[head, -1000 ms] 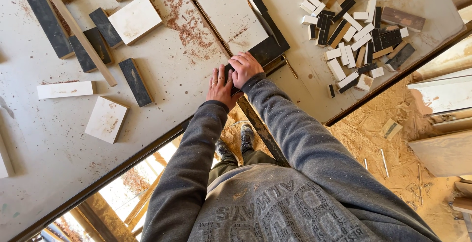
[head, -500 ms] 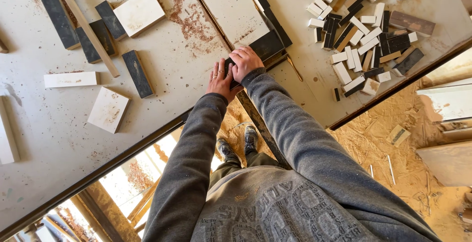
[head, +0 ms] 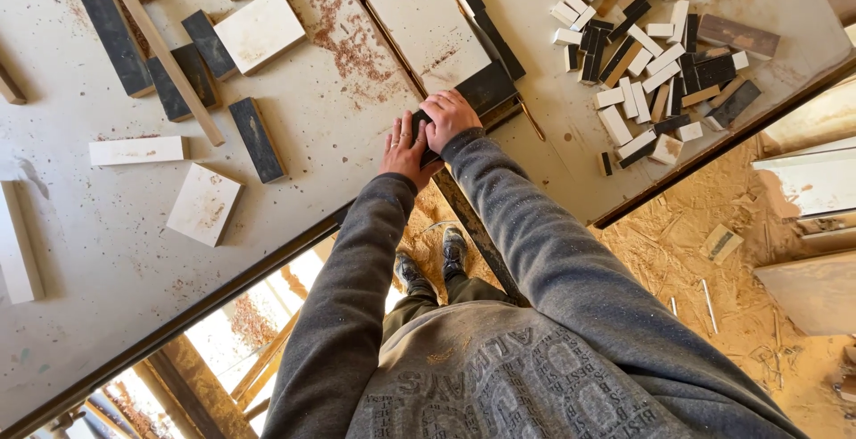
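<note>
- Dark wooden block (head: 486, 90) is lain at the bench (head: 107, 261) edge, near centre.
- Right hand (head: 450, 118) is pressed flat on its near end, fingers spread, not closed.
- Left hand (head: 406, 149) is set at seven o'clock of it, fingers extended.
- Offcuts pile (head: 655, 56) is seen at two o'clock.

A heap of small offcuts (head: 655, 65) is lying on the tabletop (head: 107, 252); sawdust (head: 357, 42) is dusting it, with a white square block (head: 204, 205) sitting apart.

Right hand (head: 450, 116) slightly further forward over the dark block (head: 484, 90), view shifted.
</note>
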